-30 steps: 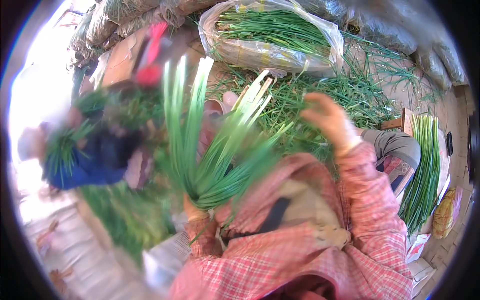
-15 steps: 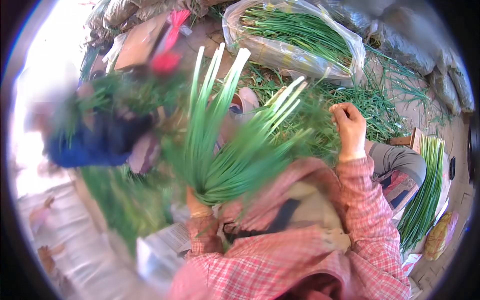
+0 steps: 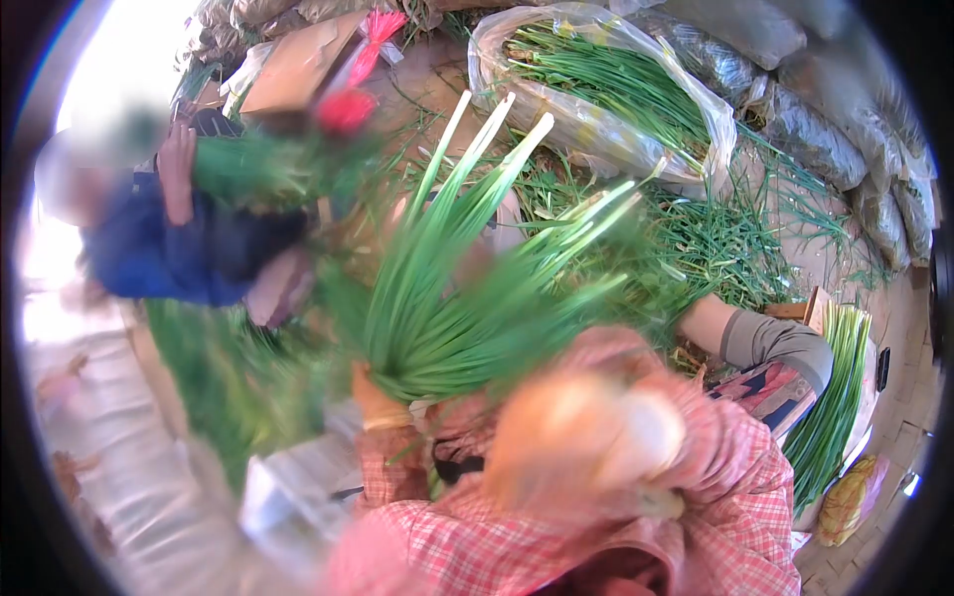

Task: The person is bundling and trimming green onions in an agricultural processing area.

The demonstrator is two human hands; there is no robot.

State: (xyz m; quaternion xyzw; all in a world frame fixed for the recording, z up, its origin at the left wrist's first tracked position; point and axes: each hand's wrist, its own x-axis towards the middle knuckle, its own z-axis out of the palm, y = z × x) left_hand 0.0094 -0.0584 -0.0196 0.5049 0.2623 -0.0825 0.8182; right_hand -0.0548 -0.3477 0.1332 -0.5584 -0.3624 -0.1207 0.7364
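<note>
My left hand [image 3: 379,399] is closed round the lower end of a bunch of green onions [image 3: 437,328]. Their long green leaves fan upward and to the right, and the white ends [image 3: 497,134] point away from me. The bunch hides most of that hand's fingers. Close to the camera, my right hand [image 3: 576,432] is in front of my checked shirt, so smeared by motion that its fingers cannot be made out. Loose green leaves [image 3: 711,238] lie on the ground beyond the bunch.
A clear plastic bag [image 3: 601,144] full of green onions lies at the back. More stalks [image 3: 830,407] rest on the right, near a yellowish packet [image 3: 853,500]. At left sits another person in blue [image 3: 164,248], holding greens. Filled bags [image 3: 810,129] line the back right.
My right hand has swept from upper right, over the leaves, down and left to my chest. My left hand keeps its hold on the bunch. The other person's raised hand now shows beside the greens.
</note>
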